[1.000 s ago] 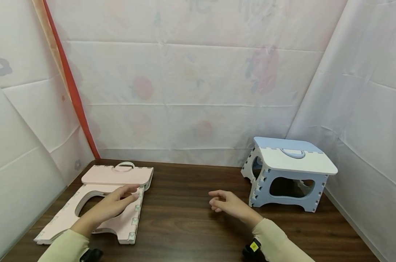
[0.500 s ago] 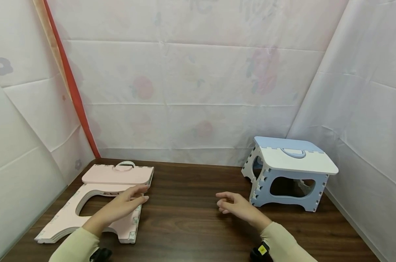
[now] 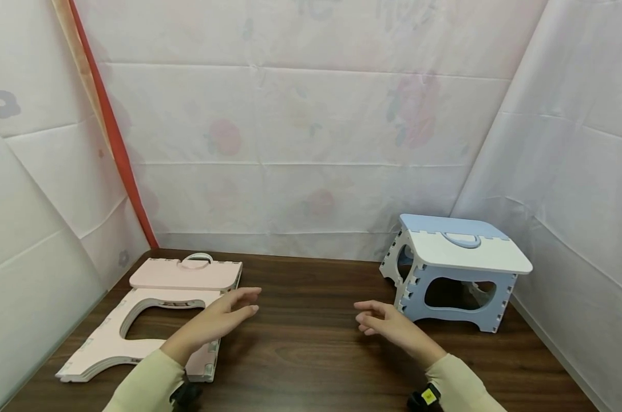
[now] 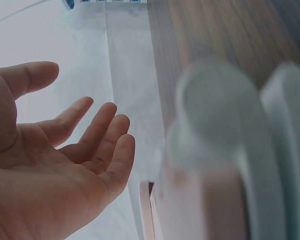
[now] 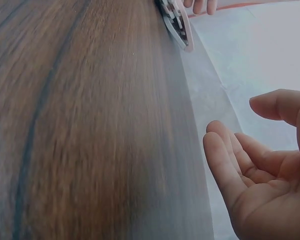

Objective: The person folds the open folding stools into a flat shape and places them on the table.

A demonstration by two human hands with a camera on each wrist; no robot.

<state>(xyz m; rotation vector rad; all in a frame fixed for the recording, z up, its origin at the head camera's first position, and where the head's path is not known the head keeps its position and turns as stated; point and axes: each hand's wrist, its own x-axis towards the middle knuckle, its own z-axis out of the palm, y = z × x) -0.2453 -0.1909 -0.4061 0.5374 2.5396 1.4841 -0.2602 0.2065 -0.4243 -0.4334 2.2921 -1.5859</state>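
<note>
A pink folding step stool (image 3: 102, 335) lies folded flat on the left of the table, its white carry handle at the far end. Over its right edge hovers my left hand (image 3: 215, 320), which holds nothing; the left wrist view shows its fingers (image 4: 105, 125) loosely bent. A blue and white folding step stool (image 3: 460, 252) stands unfolded on its legs at the right. My right hand (image 3: 393, 326), also holding nothing, is above the table just left of and in front of that stool. In the right wrist view its fingers (image 5: 222, 160) are relaxed and apart from the thumb.
The dark wooden table (image 3: 300, 349) stretches between the two stools. A white patterned cloth (image 3: 300, 143) hangs behind it and along both sides, with a red strip (image 3: 116, 137) in the back left corner.
Both hands have moved to the right, the left one from over the pink stool to its right edge, the right one closer to the blue and white stool. Both stools have stayed put.
</note>
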